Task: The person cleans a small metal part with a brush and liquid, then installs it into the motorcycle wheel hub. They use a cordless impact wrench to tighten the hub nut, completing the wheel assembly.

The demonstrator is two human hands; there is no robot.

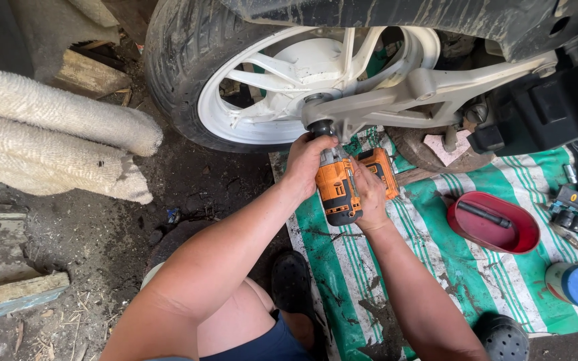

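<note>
Single view, from the camera on my head: I look steeply down and slightly forward past my forearms, at close range. My knees and dark shoes sit at the lower edge; the white spoked motorcycle wheel (302, 73) fills the top, and the green-and-white striped tarp (436, 267) spreads to the right.

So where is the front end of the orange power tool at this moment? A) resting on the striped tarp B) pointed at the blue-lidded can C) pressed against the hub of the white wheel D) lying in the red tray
C: both hands, left hand and right hand, hold the orange power tool with its dark nose up against the axle area of the white wheel, well clear of the red tray.
</note>
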